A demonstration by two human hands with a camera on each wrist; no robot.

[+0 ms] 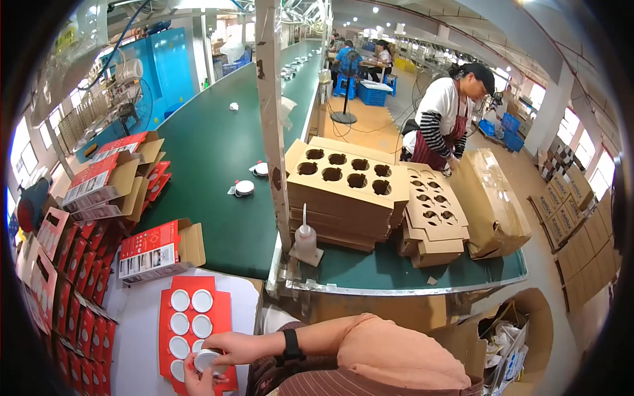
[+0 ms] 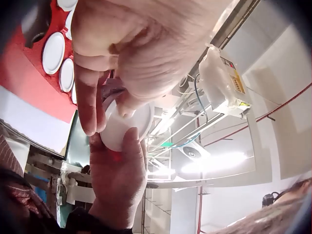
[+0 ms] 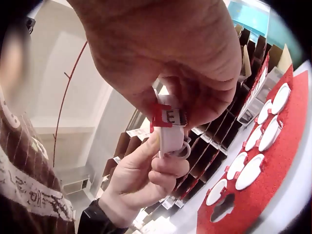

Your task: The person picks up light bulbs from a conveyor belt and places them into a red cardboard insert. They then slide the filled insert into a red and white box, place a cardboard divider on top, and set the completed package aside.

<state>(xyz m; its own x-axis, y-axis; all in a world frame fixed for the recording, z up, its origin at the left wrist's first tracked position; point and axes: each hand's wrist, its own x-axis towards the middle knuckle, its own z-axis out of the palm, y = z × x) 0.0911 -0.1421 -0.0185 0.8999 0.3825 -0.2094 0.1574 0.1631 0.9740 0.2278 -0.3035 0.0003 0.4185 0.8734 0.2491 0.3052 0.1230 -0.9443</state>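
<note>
Both hands are on the white disc (image 1: 207, 360) now, right over the near end of the red board (image 1: 222, 313). The left hand (image 1: 200, 381) pinches its edge, thumb against the face; the right hand (image 1: 232, 347) grips the other side, fingers bent, by a red-and-white tag (image 3: 168, 116). White discs (image 1: 202, 301) sit in rows across the board on the desk (image 1: 135, 303).

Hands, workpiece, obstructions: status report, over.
Left hand and right hand: both gripping one white round disc. Hands partly block view of red slotted tray. Over.
</note>
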